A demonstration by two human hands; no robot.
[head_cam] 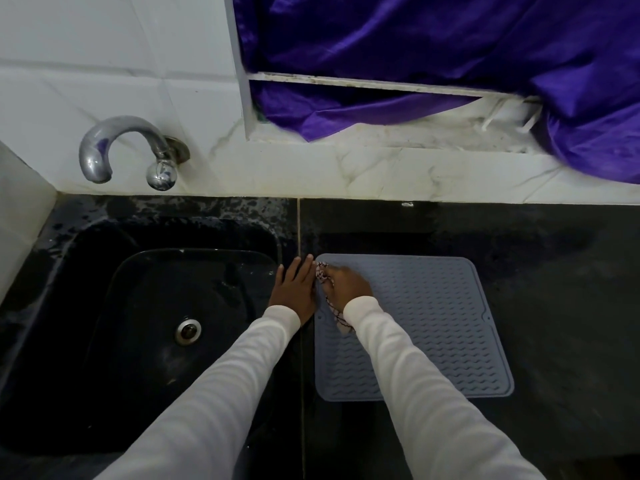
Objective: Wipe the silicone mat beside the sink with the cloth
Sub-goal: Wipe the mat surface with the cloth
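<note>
While the right hand (346, 282) presses a bunched, patterned cloth (325, 289) onto the far-left corner of the grey silicone mat (433, 327), the left hand (294, 289) lies flat with straight fingers on the dark desk (554, 306), just beside the mat's left edge. Mat: flat on the desk, right of the black sink (156, 341). Progress, as judged: wiping under way at one corner (most of the ridged surface apparently still to cover). Writing, brands, labels: none legible anywhere.
</note>
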